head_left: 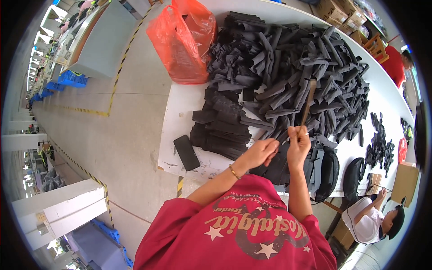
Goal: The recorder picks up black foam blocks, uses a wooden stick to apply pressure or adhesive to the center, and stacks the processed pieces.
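My right hand (298, 145) is closed around the lower end of a thin, flat brown stick (308, 102), which points away over the black fabric strips (288, 67). Close beside it on the left is my left hand (261, 153), its fingers curled together near dark fabric. Whatever those fingers pinch is too small to make out. Several flatter black pieces (225, 135) lie layered to the left of my hands. More black pieces (315, 164) are stacked under and beside my right wrist, partly hidden by it.
A red plastic bag (184, 42) stands at the table's far left corner. A black phone (186, 153) lies near the white table's left edge (165, 130). Black padded items (330, 175) sit at the near right. A person in white (369, 220) works at the right.
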`<state>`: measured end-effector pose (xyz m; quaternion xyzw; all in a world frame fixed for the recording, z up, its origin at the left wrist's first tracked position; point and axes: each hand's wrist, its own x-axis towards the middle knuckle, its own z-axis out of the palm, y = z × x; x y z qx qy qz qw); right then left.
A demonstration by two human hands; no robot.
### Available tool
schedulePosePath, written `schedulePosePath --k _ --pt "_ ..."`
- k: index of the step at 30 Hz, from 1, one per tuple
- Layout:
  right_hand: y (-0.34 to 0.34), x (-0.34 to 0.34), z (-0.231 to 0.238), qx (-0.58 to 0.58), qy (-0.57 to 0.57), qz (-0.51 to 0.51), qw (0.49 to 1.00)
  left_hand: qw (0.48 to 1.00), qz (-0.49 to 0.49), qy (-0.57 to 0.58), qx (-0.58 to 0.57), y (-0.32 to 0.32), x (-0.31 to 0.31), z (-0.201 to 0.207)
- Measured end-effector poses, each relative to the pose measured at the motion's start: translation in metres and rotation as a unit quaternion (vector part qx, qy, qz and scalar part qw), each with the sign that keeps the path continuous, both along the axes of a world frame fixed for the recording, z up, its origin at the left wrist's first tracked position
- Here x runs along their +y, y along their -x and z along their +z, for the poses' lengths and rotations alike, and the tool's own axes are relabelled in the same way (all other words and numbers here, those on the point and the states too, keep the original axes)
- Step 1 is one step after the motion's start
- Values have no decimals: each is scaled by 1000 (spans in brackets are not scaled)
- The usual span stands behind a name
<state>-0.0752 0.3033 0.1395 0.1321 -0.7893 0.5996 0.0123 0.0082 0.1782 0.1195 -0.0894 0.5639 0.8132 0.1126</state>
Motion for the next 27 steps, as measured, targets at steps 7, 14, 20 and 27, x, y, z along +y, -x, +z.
schedulePosePath --k 7,14,20,27 --pt "48 6 6 50 15 -115 992 993 -57 86 57 15 2 28" --pt "167 88 46 -28 67 -387 919 981 -44 142 -124 -26 -22 -26" --pt "196 106 27 59 -181 -283 940 802 64 580 127 26 -127 -108" --pt "166 105 -13 75 -223 -294 926 726 -108 669 118 50 -143 -142"
